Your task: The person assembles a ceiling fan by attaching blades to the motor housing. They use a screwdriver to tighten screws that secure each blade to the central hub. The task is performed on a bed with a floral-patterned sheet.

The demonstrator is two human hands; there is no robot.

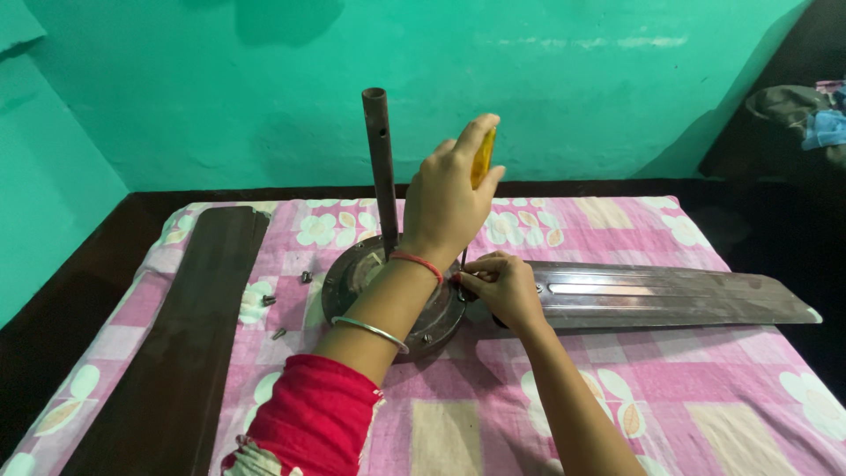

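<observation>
Two blades: one loose, one at the motor; both dark brown.
Loose blade [176, 335]: lies lengthwise along the left side of the bed [705, 388], on a pink flowered sheet.
Screws [280, 304]: a few small ones lie on the sheet between the loose blade and the motor.
Motor [352, 282]: round metal fan housing, flat on the bed near the middle, partly hidden by the left forearm.
Rod [380, 167]: dark pipe standing upright from the motor's centre, just left of the left hand.
Left hand [445, 207]: raised above the motor, clenched around the yellow handle of a screwdriver [482, 159]; the thin shaft runs straight down to the motor's right rim. A red thread and a metal bangle sit on this arm.
Right hand [502, 286]: low at the motor's right rim, fingertips pinched at the screwdriver's tip; what they pinch is too small to tell.
Second blade [670, 300]: reaches from under the right hand out to the right, flat on the bed.
</observation>
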